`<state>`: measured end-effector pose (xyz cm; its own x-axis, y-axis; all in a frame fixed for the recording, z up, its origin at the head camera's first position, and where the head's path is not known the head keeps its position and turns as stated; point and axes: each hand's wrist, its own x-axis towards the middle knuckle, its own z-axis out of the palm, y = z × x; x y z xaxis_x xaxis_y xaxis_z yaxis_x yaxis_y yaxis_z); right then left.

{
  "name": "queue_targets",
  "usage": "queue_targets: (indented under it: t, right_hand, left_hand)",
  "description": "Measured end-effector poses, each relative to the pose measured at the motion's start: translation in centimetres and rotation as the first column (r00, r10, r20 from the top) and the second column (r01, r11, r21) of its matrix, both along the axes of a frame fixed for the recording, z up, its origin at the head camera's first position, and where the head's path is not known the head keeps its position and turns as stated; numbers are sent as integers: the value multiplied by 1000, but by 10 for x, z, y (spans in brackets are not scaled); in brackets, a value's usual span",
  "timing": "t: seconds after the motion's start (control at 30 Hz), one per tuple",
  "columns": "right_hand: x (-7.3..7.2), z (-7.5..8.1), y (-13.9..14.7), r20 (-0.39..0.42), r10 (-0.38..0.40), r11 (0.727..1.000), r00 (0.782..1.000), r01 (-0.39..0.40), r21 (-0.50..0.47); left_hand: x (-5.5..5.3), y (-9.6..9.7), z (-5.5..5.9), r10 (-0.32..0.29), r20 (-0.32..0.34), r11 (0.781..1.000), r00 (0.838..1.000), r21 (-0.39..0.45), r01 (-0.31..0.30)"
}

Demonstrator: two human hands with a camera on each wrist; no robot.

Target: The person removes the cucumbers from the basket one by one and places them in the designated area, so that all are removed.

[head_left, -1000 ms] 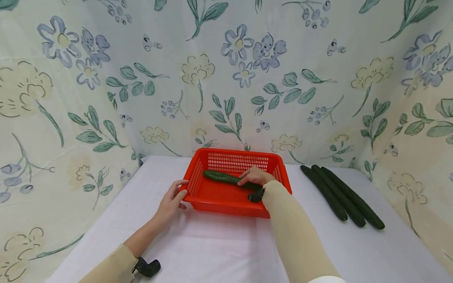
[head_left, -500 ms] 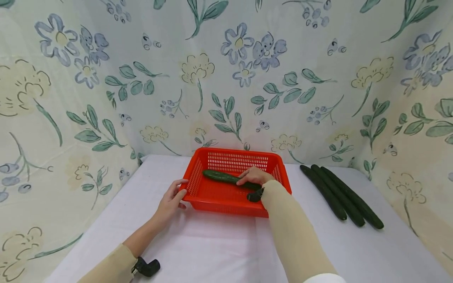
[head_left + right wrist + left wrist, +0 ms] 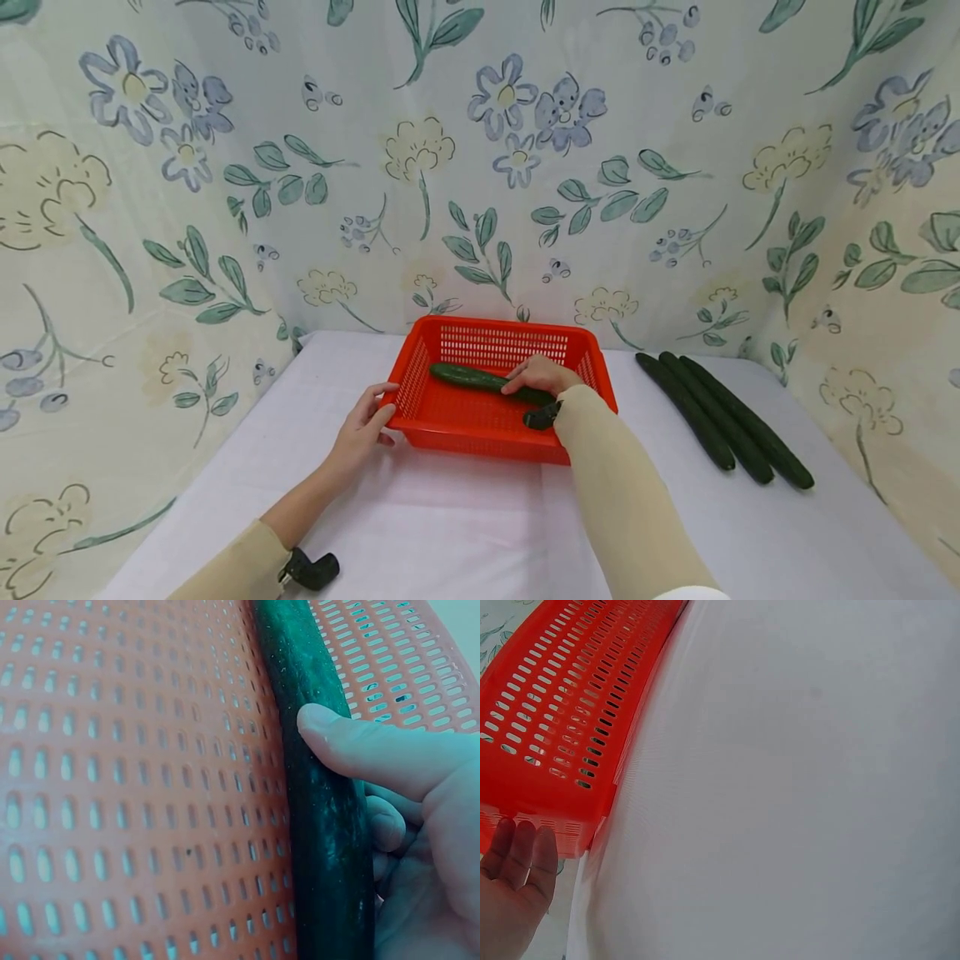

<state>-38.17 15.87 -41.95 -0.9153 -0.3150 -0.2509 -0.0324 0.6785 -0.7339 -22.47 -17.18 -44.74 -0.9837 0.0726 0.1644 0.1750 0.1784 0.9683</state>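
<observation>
One dark green cucumber [image 3: 463, 377] lies inside the red plastic basket [image 3: 465, 438], slanting from back left to front right. My right hand [image 3: 542, 373] reaches into the basket and holds this cucumber near its right part. In the right wrist view, the thumb presses on the cucumber [image 3: 330, 847] while the other fingers curl behind it. My left hand [image 3: 362, 429] grips the basket's left rim at the front corner. Several of its fingers touch the outside wall of the basket [image 3: 562, 742] in the left wrist view; its thumb is hidden there.
Three more cucumbers [image 3: 723, 417] lie side by side on the white tablecloth [image 3: 457, 533], right of the basket. A floral curtain [image 3: 480, 167] hangs behind the table and along both sides. A black wrist device [image 3: 311, 570] sits at the left sleeve.
</observation>
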Motion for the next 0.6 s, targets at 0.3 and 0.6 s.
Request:
queue_targets:
  t: [0.3,0.6]
  right_hand:
    - [-3,2,2,-26,12,1000,1000,-12,-2]
    - [-6,14,1,-59,21,1000,998,-22,-3]
  left_hand:
    - [-2,0,-3,-8,-10,1000,1000,10,8]
    - [0,-1,-2,-5,-3,1000,1000,15,6]
